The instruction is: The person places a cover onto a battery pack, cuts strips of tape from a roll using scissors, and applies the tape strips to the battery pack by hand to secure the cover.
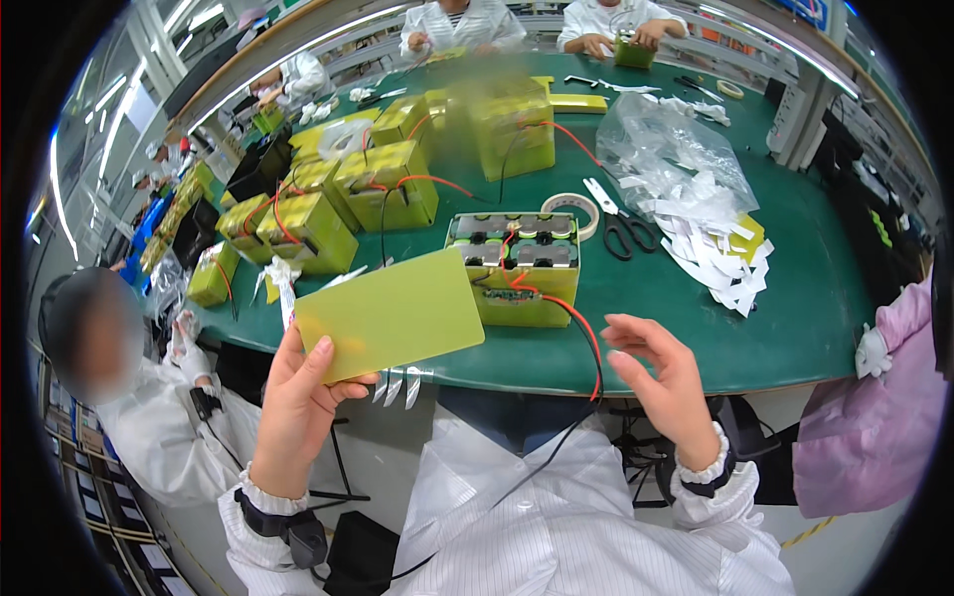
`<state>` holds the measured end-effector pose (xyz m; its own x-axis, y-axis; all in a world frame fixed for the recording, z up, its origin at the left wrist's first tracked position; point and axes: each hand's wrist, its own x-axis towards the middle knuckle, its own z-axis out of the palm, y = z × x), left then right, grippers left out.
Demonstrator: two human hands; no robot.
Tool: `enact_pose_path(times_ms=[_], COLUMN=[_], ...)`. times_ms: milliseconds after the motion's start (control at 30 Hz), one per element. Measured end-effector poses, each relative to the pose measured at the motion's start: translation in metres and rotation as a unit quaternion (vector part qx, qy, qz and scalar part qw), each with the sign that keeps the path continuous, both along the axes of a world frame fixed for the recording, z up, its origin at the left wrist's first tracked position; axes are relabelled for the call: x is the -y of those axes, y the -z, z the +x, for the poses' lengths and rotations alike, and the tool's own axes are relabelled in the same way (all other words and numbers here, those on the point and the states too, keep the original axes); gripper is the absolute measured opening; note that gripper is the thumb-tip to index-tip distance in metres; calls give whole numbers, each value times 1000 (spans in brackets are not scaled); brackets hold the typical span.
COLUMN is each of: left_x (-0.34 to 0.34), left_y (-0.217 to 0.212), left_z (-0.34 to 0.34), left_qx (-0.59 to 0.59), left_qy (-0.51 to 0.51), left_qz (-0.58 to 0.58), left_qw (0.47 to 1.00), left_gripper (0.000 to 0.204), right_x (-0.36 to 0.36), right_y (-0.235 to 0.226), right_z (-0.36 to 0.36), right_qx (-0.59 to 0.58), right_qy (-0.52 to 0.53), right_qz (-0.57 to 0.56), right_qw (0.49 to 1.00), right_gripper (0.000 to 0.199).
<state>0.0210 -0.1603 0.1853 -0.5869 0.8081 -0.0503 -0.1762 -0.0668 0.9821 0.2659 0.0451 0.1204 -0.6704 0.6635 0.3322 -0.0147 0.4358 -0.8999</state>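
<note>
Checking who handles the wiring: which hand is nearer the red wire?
Right. The right hand is open just beside the red wire; the left hand holds the yellow-green sheet, farther off.

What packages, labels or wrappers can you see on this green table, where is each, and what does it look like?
Clear plastic bag: far right, crumpled, see-through.
White paper strips: right of the scissors, loose pile.
Yellow-green sheet: flat rectangle, held in the left hand.
Yellow-green wrapped packs: far left, boxy, with red and black wires.
</note>
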Motion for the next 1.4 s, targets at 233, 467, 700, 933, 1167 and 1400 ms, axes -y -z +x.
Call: enact_pose_path(times_ms=[233, 467, 700, 933, 1167, 1400], left_x=[-74, -130, -123, -145, -144, -141], left_y=[-33, -15, 81, 93, 96, 109], left_z=[6, -18, 16, 36, 41, 37], left_qx=[-68, -184, -533, -489, -438, -527], left_qy=[34, -13, -159, -236, -243, -282], left_qz=[14, 92, 15, 13, 8, 3], left_qw=[997, 978, 831, 840, 866, 801], left_gripper=[32, 30, 18, 17, 13, 17], right_x=[-31, -88, -106, -106, -104, -107], right_y=[-58, -73, -37, -26, -20, -16], right_z=[-60, -79, -73, -78, -79, -80], right_qx=[-165, -137, -200, -155, -131, -129], right_qy=[-105, -10, 28, 31, 16, 2], right_qz=[-208, -147, -291, -317, -311, -302], right_qw=[958, 980, 935, 935, 941, 944], right_gripper=[40, 36, 36, 35, 34, 34])
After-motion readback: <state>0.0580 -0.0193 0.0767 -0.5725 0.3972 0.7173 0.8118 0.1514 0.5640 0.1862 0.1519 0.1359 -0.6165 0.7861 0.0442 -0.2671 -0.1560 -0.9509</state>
